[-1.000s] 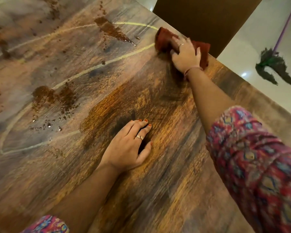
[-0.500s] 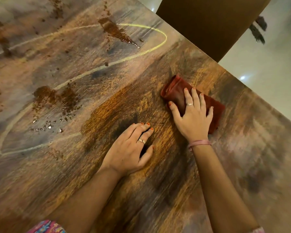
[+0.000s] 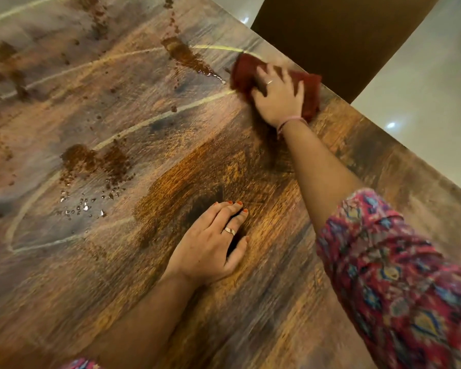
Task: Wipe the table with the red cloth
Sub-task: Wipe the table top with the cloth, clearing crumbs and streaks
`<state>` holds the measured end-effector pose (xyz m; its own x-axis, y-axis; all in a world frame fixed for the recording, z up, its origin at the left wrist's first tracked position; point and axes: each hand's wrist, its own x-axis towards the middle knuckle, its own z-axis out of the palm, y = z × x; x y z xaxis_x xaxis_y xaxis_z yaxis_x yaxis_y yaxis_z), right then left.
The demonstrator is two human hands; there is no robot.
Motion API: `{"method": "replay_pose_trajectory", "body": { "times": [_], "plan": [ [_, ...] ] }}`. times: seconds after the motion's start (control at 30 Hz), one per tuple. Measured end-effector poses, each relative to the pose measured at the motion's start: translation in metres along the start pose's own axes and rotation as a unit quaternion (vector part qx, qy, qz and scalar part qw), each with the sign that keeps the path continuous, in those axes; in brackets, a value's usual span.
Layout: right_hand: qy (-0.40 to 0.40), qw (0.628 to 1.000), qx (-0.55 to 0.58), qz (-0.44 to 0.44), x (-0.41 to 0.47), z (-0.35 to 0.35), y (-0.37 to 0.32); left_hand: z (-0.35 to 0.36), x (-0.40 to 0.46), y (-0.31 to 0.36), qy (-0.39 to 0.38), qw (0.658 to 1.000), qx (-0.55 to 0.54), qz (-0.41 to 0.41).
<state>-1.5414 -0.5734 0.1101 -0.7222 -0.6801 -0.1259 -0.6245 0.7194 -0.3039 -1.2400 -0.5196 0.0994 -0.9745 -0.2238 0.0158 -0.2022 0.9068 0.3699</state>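
The red cloth [image 3: 246, 73] lies folded near the far right edge of the wooden table [image 3: 250, 302]. My right hand [image 3: 278, 98] presses flat on top of it, arm stretched out, fingers spread and blurred by motion. My left hand [image 3: 210, 246] rests palm down on the table's middle, holding nothing. Just left of the cloth runs a brown wet spill [image 3: 186, 58]. A second patch of brown powder [image 3: 96, 159] with water drops [image 3: 84, 206] lies further left. Pale chalk lines [image 3: 144, 123] curve across the wood.
A brown chair back [image 3: 343, 35] stands beyond the table's far edge, close behind the cloth. Glossy white floor [image 3: 423, 115] shows to the right. More brown stains [image 3: 11, 75] dot the far left of the table.
My right hand has pushed the cloth from the table's middle right back out to the far edge beside the spill. The left hand has stayed in place.
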Motion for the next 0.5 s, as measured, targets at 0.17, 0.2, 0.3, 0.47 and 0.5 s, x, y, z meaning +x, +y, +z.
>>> {"method": "replay_pose_trajectory", "body": {
  "times": [0.17, 0.2, 0.3, 0.47, 0.5],
  "plan": [
    [-0.094, 0.94, 0.102, -0.313, -0.118, 0.038, -0.045, 0.001, 0.001, 0.0, -0.002, 1.0, 0.017, 0.003],
    [-0.108, 0.928, 0.097, -0.343, -0.122, 0.038, -0.042, 0.001, 0.001, 0.0, -0.001, 1.0, 0.015, 0.005],
    [-0.097, 0.938, 0.042, -0.33, -0.076, 0.021, -0.021, -0.001, 0.001, 0.0, -0.01, 1.0, -0.005, 0.001],
    [0.029, 0.997, 0.052, 0.053, 0.027, -0.023, 0.038, -0.001, 0.0, 0.001, -0.003, 1.0, -0.005, 0.001],
    [0.032, 0.994, 0.061, 0.09, 0.03, -0.024, 0.037, -0.001, 0.0, 0.001, -0.004, 1.0, -0.005, 0.001]
  ]
}}
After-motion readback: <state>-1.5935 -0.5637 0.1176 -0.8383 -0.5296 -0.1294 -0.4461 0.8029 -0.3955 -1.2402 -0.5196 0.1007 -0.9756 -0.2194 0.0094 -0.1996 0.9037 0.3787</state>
